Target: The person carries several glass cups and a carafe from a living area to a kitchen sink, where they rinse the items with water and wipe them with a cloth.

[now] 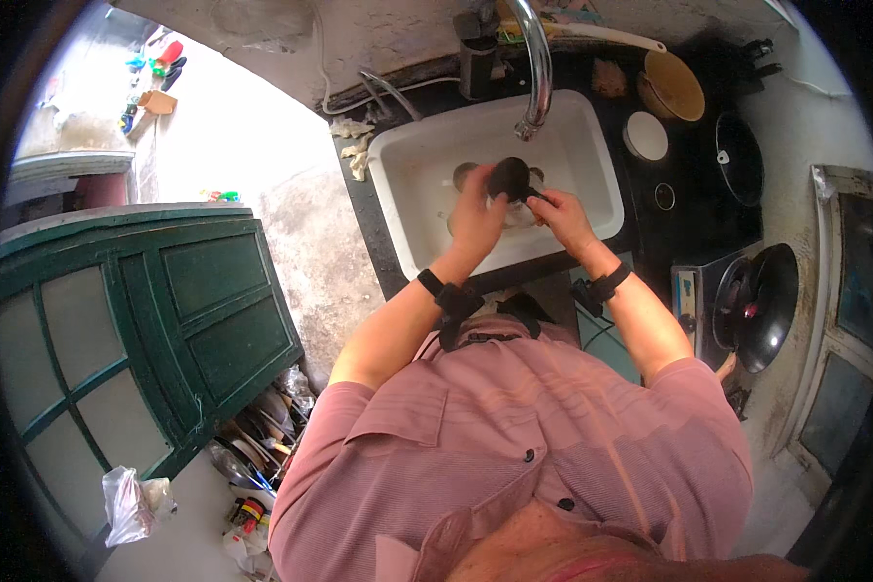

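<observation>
Over the white sink basin (415,182), my left hand (478,218) holds the side of a dark round object (509,179), perhaps a small bowl or ladle head. My right hand (564,218) pinches a dark, thin part at its right, perhaps a handle. Beneath my hands, several round vessels sit in the basin, partly hidden; their kind cannot be told. The chrome faucet (538,80) hangs just above and behind the dark object. No flow of water can be made out. Both wrists carry black straps with small devices.
On the black counter right of the basin stand a white round lid or dish (647,136), a tan bowl (680,91) and a black round lid (740,158). A wok (775,309) rests by a gas stove (687,298). Pale gloves or cloths (359,149) lie left; a green door (218,291) stands farther left.
</observation>
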`<state>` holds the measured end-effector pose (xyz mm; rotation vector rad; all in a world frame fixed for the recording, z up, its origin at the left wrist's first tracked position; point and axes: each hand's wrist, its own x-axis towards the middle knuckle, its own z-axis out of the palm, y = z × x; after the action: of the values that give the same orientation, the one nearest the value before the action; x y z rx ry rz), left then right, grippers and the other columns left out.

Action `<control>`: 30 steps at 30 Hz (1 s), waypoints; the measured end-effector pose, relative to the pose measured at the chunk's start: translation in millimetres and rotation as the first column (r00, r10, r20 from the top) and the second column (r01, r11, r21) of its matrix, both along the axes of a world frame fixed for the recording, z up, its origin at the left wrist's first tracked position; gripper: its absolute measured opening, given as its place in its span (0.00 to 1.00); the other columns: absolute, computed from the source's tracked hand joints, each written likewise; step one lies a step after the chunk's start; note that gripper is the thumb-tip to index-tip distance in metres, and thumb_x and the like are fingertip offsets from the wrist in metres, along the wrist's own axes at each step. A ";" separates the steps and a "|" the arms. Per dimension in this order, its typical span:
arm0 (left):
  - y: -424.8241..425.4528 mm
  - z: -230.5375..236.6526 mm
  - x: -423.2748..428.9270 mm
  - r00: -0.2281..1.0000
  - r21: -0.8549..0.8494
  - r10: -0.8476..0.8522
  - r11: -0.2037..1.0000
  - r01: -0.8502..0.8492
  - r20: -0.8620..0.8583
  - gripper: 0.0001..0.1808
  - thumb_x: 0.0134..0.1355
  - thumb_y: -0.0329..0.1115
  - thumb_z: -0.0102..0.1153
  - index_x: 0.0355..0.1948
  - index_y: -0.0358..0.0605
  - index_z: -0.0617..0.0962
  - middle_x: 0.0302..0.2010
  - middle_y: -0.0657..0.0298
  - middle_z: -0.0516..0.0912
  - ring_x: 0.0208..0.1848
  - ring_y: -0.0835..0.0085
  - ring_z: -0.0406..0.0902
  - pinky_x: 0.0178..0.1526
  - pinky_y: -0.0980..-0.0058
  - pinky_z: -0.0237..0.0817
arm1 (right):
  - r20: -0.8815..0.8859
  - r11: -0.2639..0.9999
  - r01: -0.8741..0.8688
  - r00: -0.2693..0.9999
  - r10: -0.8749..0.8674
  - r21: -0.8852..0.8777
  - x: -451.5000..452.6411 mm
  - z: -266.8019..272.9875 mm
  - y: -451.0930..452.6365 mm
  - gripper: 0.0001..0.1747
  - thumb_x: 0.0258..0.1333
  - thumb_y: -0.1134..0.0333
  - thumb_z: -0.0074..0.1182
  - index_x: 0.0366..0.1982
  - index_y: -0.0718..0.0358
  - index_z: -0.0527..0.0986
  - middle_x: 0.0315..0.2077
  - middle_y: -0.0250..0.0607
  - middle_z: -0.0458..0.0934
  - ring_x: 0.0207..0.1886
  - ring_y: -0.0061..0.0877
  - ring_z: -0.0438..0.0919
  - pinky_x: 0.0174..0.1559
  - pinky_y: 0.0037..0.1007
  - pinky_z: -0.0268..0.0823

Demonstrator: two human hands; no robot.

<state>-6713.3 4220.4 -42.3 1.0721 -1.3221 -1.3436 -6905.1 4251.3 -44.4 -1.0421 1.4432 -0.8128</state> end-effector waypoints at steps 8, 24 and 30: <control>32.3 27.4 -7.6 0.964 -0.101 -0.086 0.988 0.115 0.253 0.23 0.60 0.28 0.59 0.56 0.36 0.71 0.49 0.48 0.79 0.51 0.51 0.78 0.53 0.64 0.69 | -0.536 0.949 -0.278 0.829 0.159 -0.148 -25.2 26.4 -19.4 0.18 0.61 0.56 0.57 0.29 0.66 0.79 0.24 0.49 0.78 0.27 0.36 0.78 0.32 0.39 0.67; 28.8 -46.3 -15.8 0.966 0.326 -0.232 0.927 0.185 0.111 0.30 0.58 0.33 0.61 0.60 0.33 0.67 0.45 0.50 0.84 0.47 0.62 0.83 0.49 0.68 0.73 | -0.960 0.652 -0.712 -0.118 0.256 0.261 5.1 85.5 -32.8 0.08 0.51 0.70 0.53 0.31 0.61 0.83 0.32 0.41 0.84 0.36 0.36 0.84 0.38 0.38 0.73; 24.3 -21.9 -25.5 0.960 0.448 -0.276 0.853 0.268 -0.048 0.24 0.59 0.31 0.59 0.54 0.33 0.71 0.38 0.56 0.84 0.39 0.70 0.81 0.43 0.71 0.72 | -0.934 0.588 -0.733 -0.200 0.296 0.343 9.6 89.4 -33.8 0.08 0.52 0.67 0.56 0.31 0.55 0.85 0.32 0.36 0.85 0.38 0.34 0.84 0.38 0.37 0.73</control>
<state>-6738.8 4244.7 -64.2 1.2355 -1.2366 -1.9270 -6895.5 4217.5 44.9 -2.6315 1.5307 0.6530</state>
